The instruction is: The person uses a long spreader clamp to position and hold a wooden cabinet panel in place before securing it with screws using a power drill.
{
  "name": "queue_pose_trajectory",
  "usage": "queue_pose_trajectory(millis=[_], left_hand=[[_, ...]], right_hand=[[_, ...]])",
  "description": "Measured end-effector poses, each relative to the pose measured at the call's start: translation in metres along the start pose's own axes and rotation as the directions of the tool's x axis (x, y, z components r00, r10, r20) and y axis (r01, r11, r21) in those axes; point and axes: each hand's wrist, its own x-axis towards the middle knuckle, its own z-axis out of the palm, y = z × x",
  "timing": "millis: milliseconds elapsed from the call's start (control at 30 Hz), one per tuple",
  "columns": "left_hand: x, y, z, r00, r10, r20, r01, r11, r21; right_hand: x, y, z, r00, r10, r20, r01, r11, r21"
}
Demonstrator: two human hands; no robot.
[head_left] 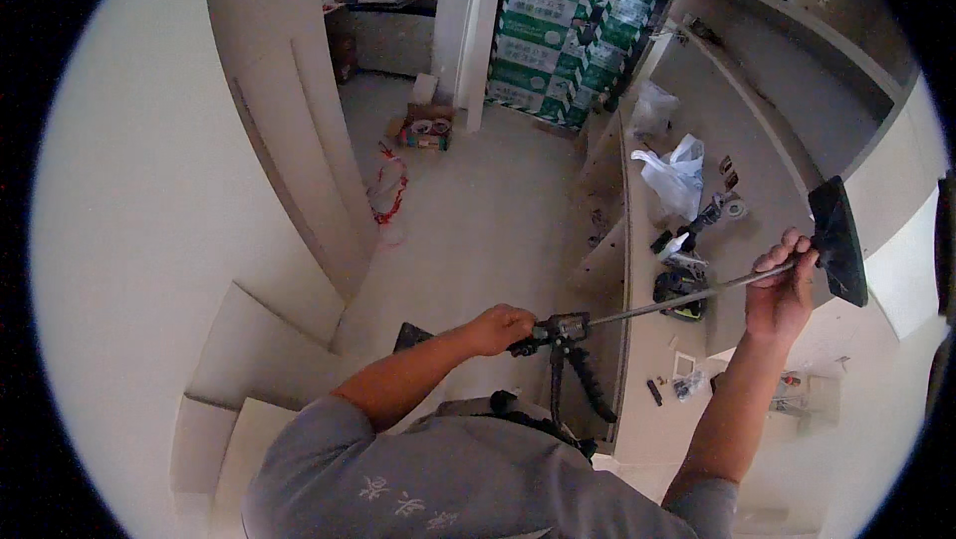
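A person in a grey T-shirt is working beside a long pale countertop (640, 345), holding a trigger-handled support bar (647, 308) slantwise, its left part out over the floor and its rod crossing above the countertop. The left hand (503, 330), short of the countertop's edge, is curled into a closed grip on the tool just beside its black trigger grip (588, 385), which hangs below. The right hand (782, 285), past the countertop's other side from there, has its fingers wrapped round the rod close under a flat black rectangular pad (838, 242); whether the palm presses on that pad, I can't tell. A second dark pad (410, 337) shows behind the left forearm, well left of the countertop. On the countertop I can see a black-and-green power tool (680, 292) under the line of the rod, with a crumpled white plastic bag (677, 175) and a roll of tape (735, 208) farther along. Shelving (787, 16) rises along the countertop's right. Across the floor to its left sit an open cardboard box (428, 128) and a red-and-white coil (398, 195).
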Motion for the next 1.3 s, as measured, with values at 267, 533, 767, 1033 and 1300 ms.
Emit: queue_pose_trajectory(millis=[267,533,767,1033,1300], left_hand=[[0.012,0.024,-0.006,0.993,0.104,0.049,-0.106,0.994,0.035],[0.017,0.037,-0.023,0.976,0.195,0.100,-0.205,0.973,0.102],[0.004,0.018,-0.014,0.971,0.230,0.059,-0.226,0.972,-0.068],[-0.003,0.030,0.001,0.996,0.054,0.065,-0.050,0.998,-0.049],[0.000,0.015,0.000,0.997,0.069,0.035,-0.070,0.997,0.020]], right_hand=[[0.001,-0.023,-0.010,0.996,-0.039,0.080,0.039,0.999,0.006],[-0.012,-0.023,-0.021,0.993,-0.043,0.106,0.041,0.999,0.028],[-0.028,0.000,-0.020,0.984,0.040,0.174,-0.036,0.999,-0.025],[-0.043,-0.006,-0.026,0.996,-0.018,0.092,0.025,0.997,-0.076],[-0.044,-0.005,-0.007,0.977,-0.036,0.212,0.020,0.997,0.077]])
